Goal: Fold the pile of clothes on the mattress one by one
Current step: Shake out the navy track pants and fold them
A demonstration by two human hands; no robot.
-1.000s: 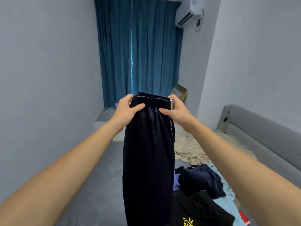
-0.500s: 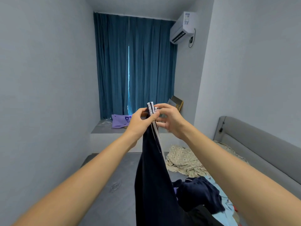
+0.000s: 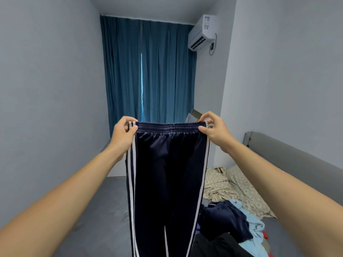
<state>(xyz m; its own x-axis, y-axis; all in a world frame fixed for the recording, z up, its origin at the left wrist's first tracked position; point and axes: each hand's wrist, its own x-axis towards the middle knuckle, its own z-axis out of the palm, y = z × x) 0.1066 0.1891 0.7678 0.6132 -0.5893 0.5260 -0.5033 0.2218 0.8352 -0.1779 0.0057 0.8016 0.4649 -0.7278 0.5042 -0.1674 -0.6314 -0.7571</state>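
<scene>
Navy track trousers (image 3: pixel 167 173) with white side stripes hang in the air in front of me, spread flat by the elastic waistband. My left hand (image 3: pixel 123 133) pinches the left end of the waistband. My right hand (image 3: pixel 213 127) pinches the right end. The legs drop below the bottom of the frame. To the lower right, the pile of clothes (image 3: pixel 228 221) lies on the grey mattress (image 3: pixel 104 210): a dark navy garment, a light blue one, a black one and a bit of red.
A crumpled patterned beige sheet (image 3: pixel 228 180) lies beyond the pile, by the grey padded headboard (image 3: pixel 289 154). Blue curtains (image 3: pixel 148 71) hang at the far end and an air conditioner (image 3: pixel 202 32) is on the right wall. Walls close in left and right.
My hands, which held the waistband bunched together half a second ago, have moved apart. The trousers now hang spread wide with both side stripes showing.
</scene>
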